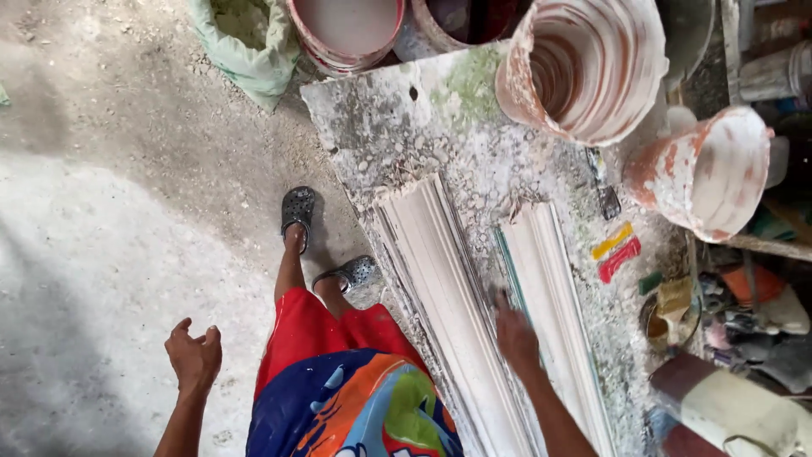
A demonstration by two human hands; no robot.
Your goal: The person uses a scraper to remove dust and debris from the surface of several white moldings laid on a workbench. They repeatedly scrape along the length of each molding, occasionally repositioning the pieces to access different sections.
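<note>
The right hand (514, 334) is motion-blurred, fingertips unclear against the mouldings (448, 288), which run off the bottom edge. Top buckets (347, 30) are cropped by the frame.

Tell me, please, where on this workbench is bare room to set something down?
Bare patch: the speckled board between the mouldings' top ends and the big bucket. Crowded: the right edge, with small bucket, red and yellow tools and clutter.

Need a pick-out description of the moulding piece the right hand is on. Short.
Start at the plaster-spattered workbench on the right of the view. Two long white ribbed moulding strips lie side by side along it, below the big stained bucket. The right hand rests on the narrower moulding strip, the one nearer the red and yellow tools; unlike the wider strip beside it, it has a green-edged left side.
</note>
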